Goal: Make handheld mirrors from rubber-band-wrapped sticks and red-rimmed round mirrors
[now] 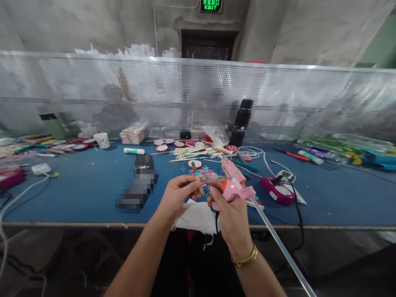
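Gripping the pink hot glue gun, the right hand faces the left hand, which pinches a green-ended craft stick just left of the gun. That stick seems only partly finished, no glue being discernible; beyond the gun, loose craft sticks lie unjoined.

Glue gun: pink, orange trigger, light glowing, held with nozzle tilted up-left; long clear glue stick out the back toward lower right. Craft stick: pale, green upper end, leaning left, left of gun.
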The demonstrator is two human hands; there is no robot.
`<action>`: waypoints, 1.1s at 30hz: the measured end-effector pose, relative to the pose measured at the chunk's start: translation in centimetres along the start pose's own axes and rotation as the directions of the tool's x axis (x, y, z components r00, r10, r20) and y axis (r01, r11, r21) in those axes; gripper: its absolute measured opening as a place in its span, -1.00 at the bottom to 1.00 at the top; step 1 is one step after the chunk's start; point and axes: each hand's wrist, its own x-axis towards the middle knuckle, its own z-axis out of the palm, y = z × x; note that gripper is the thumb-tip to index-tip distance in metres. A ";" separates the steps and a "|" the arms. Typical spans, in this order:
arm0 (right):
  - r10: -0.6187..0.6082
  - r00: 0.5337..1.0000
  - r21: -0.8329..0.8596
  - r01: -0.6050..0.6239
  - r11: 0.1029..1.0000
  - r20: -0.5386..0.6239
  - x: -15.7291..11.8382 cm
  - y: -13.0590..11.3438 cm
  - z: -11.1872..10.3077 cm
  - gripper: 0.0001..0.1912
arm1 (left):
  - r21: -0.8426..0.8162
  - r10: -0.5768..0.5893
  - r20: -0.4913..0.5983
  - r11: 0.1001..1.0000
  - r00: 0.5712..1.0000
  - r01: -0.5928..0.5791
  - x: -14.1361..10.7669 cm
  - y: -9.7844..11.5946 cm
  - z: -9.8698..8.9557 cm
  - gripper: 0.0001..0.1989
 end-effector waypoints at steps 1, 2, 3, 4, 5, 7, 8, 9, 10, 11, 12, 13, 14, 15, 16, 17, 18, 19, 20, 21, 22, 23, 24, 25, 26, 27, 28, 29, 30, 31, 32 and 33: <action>0.015 1.000 -0.016 -0.015 1.000 0.021 0.1 0.0 0.4 -0.64 | -0.003 0.006 0.004 1.000 1.000 -0.006 -0.1 0.0 0.1 -0.66; 0.025 0.999 -0.026 -0.024 0.999 0.038 0.1 0.0 0.7 -0.65 | -0.003 0.015 0.000 1.000 1.000 -0.015 -0.1 0.0 0.1 -0.67; 0.027 0.999 -0.032 -0.026 0.999 0.047 0.1 0.1 0.9 -0.67 | -0.002 0.025 -0.007 1.000 1.000 -0.025 -0.2 0.1 0.1 -0.68; 0.024 0.999 -0.035 -0.022 0.999 0.046 0.0 0.2 1.1 -0.68 | -0.002 0.032 -0.011 0.999 0.999 -0.032 -0.2 0.1 0.2 -0.69; 0.018 0.999 -0.036 -0.017 0.999 0.040 -0.1 0.3 1.2 -0.69 | -0.003 0.036 -0.011 0.999 0.999 -0.036 -0.3 0.1 0.2 -0.70; 0.011 1.000 -0.033 -0.011 0.999 0.012 -0.2 0.5 1.3 -0.70 | -0.002 0.034 0.002 0.999 0.999 -0.034 -0.3 0.2 0.2 -0.71; 0.015 1.000 -0.039 -0.015 0.999 0.001 -0.3 0.6 1.3 -0.70 | 0.001 0.031 0.009 1.000 0.999 -0.031 -0.3 0.2 0.2 -0.71; 0.022 1.000 -0.052 -0.022 0.998 -0.007 -0.3 0.6 1.3 -0.69 | 0.003 0.030 0.009 1.000 1.000 -0.030 -0.3 0.3 0.3 -0.71; 0.027 1.000 -0.063 -0.028 0.998 -0.011 -0.3 0.6 1.3 -0.68 | 0.004 0.028 0.005 1.000 1.000 -0.028 -0.3 0.3 0.3 -0.71; 0.031 0.999 -0.073 -0.031 0.997 -0.014 -0.4 0.6 1.3 -0.68 | 0.005 0.025 0.001 1.000 1.000 -0.025 -0.2 0.3 0.3 -0.70; 0.035 0.999 -0.080 -0.036 0.996 -0.012 -0.4 0.6 1.4 -0.67 | 0.006 0.022 -0.002 1.000 1.000 -0.022 -0.2 0.2 0.3 -0.70; 0.040 0.999 -0.079 -0.040 0.996 -0.008 -0.4 0.7 1.4 -0.67 | 0.005 0.019 -0.003 1.000 1.000 -0.019 -0.2 0.2 0.3 -0.69; 0.043 0.999 -0.062 -0.043 0.997 -0.009 -0.4 0.7 1.4 -0.68 | 0.003 0.016 0.002 1.000 1.000 -0.016 -0.1 0.2 0.2 -0.68; 0.052 0.999 -0.036 -0.052 0.998 -0.010 -0.4 0.8 1.4 -0.69 | 0.000 0.011 0.011 1.000 1.000 -0.011 -0.1 0.1 0.2 -0.68; 0.067 0.998 -0.004 -0.067 0.998 -0.012 -0.4 0.9 1.5 -0.69 | -0.005 0.008 0.023 1.000 1.000 -0.008 -0.1 0.0 0.1 -0.67; 0.082 0.997 0.038 -0.082 0.996 -0.013 -0.3 1.0 1.5 -0.70 | -0.015 0.007 0.033 1.000 0.999 -0.006 0.0 0.0 0.1 -0.66; 0.095 0.995 0.086 -0.093 0.992 -0.012 -0.3 1.1 1.5 -0.70 | -0.026 0.005 0.042 1.000 0.999 -0.004 0.0 -0.1 0.0 -0.65; 0.105 0.994 0.135 -0.103 0.985 -0.005 -0.3 1.2 1.6 -0.70 | -0.037 0.002 0.048 0.999 0.999 0.000 0.1 -0.2 -0.1 -0.65; 0.112 0.994 0.178 -0.112 0.978 0.007 -0.3 1.2 1.7 -0.70 | -0.044 -0.003 0.049 0.999 0.999 0.005 0.1 -0.2 -0.1 -0.64; 0.115 0.993 0.214 -0.116 0.970 0.019 -0.3 1.3 1.8 -0.71 | -0.049 -0.009 0.044 0.999 0.999 0.011 0.2 -0.3 -0.2 -0.63; 0.116 0.993 0.243 -0.119 0.963 0.026 -0.3 1.3 1.9 -0.71 | -0.050 -0.016 0.037 0.999 0.999 0.018 0.2 -0.3 -0.3 -0.63; 0.119 0.992 0.262 -0.123 0.957 0.032 -0.3 1.3 2.0 -0.71 | -0.048 -0.024 0.031 0.999 0.999 0.026 0.2 -0.3 -0.3 -0.63; 0.123 0.992 0.274 -0.127 0.953 0.032 -0.3 1.2 2.2 -0.71 | -0.044 -0.033 0.027 0.998 0.999 0.034 0.3 -0.3 -0.4 -0.62; 0.127 0.991 0.280 -0.131 0.951 0.032 -0.3 1.2 2.3 -0.71 | -0.040 -0.040 0.023 0.998 0.999 0.041 0.3 -0.3 -0.4 -0.62; 0.129 0.991 0.278 -0.133 0.951 0.031 -0.3 1.1 2.3 -0.71 | -0.038 -0.049 0.023 0.998 0.999 0.050 0.4 -0.3 -0.4 -0.61; 0.126 0.991 0.264 -0.130 0.956 0.032 -0.2 1.0 2.2 -0.71 | -0.038 -0.058 0.023 0.998 0.998 0.058 0.4 -0.2 -0.5 -0.61; 0.115 0.993 0.235 -0.119 0.965 0.031 -0.2 1.0 2.1 -0.71 | -0.041 -0.064 0.022 0.997 0.998 0.065 0.5 -0.2 -0.5 -0.60; 0.095 0.995 0.192 -0.099 0.976 0.030 -0.2 0.9 1.8 -0.70 | -0.049 -0.068 0.019 0.996 0.998 0.069 0.6 -0.3 -0.5 -0.60; 0.065 0.997 0.143 -0.068 0.987 0.029 -0.3 0.9 1.4 -0.67 | -0.060 -0.068 0.015 0.996 0.998 0.069 0.6 -0.3 -0.6 -0.59; 0.027 0.999 0.100 -0.030 0.995 0.031 -0.4 0.9 0.9 -0.64 | -0.074 -0.065 0.011 0.995 0.998 0.066 0.7 -0.3 -0.6 -0.60; -0.012 0.999 0.068 0.010 0.998 0.035 -0.6 0.9 0.4 -0.62 | -0.086 -0.061 0.009 0.994 0.998 0.062 0.7 -0.4 -0.6 -0.61; -0.049 0.998 0.051 0.047 0.998 0.039 -0.8 0.9 -0.1 -0.60 | -0.095 -0.057 0.006 0.994 0.998 0.057 0.7 -0.4 -0.7 -0.61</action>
